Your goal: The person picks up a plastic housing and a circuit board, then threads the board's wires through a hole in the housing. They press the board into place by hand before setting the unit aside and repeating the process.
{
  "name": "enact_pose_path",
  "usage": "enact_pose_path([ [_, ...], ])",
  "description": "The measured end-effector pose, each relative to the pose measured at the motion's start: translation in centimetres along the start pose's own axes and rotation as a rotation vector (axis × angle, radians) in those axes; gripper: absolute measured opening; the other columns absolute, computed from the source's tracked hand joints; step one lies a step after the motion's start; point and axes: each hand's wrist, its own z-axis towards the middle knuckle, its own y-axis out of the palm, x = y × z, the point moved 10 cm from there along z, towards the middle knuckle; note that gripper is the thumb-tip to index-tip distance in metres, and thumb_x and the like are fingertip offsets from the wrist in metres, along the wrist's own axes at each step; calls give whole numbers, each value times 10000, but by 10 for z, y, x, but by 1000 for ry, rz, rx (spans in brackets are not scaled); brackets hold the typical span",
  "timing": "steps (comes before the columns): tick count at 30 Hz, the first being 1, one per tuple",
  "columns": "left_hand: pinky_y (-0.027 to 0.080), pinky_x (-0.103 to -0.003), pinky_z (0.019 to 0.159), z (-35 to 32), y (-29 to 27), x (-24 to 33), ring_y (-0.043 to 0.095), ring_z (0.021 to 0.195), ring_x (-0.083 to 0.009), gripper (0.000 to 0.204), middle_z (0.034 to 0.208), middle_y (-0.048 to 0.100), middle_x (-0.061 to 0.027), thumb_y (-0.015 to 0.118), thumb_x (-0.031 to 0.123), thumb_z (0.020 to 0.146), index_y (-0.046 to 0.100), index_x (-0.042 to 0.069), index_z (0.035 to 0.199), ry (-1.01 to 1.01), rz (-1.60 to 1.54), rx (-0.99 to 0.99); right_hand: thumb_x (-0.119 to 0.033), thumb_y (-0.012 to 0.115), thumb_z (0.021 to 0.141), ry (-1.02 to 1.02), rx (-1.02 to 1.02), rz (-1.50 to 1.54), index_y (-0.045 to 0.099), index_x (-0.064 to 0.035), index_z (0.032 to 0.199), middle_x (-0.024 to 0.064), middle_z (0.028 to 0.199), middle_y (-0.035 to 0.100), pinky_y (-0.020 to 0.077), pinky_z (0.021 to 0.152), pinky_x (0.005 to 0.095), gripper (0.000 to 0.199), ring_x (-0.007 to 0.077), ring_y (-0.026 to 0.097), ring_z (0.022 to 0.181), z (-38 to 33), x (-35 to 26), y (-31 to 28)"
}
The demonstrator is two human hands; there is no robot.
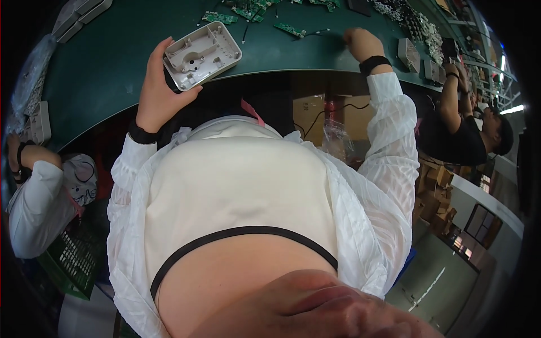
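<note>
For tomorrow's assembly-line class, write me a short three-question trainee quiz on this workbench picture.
1. True or false: the left hand holds a white plastic shell.
2. Which is the right hand nearest to? A) a cardboard box B) a green circuit board and black wire C) a green crate
3. Fill in: the bench surface is dark ____.

Key: 1 true; 2 B; 3 green. Whether the right hand grips anything cannot be told.

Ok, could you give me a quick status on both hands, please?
Left hand grips pale grey plastic housing shell. Right hand on green bench, reaching green circuit boards. Nothing between.
</note>
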Motion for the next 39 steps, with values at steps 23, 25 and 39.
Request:
enact_pose_path([
  [23, 432, -463, 1170, -5, 0, -11, 441, 1445, -406, 1166, 1611, 324, -239, 963, 230, 684, 262, 50, 1598, -14, -11, -2, -319, 783, 946, 640, 11, 1142, 732, -63, 1050, -13, 814, 683, 438, 577, 261, 281, 112, 578, 626, -59, 71, 81],
  [25, 431, -467, 1169, -5, -3, -7, 423, 1458, -404, 1170, 1616, 314, -240, 971, 241, 670, 274, 47, 1590, 19, 93, 46, -219, 724, 999, 744, -211, 1480, 686, -53, 1120, 10, 902, 669, 493, 659, 241, 209, 135, 616, 752, -68, 59, 95],
  [39, 455, -454, 1139, -12, 3, -8, 441, 1422, -413, 1167, 1569, 352, -228, 987, 248, 643, 304, 90, 1576, 18, -70, 11, 24, 642, 1001, 51, 230, 2755, 683, 10, 1100, 123, 1118, 712, 595, 855, 316, 108, 226, 696, 1023, -51, -187, -9],
])
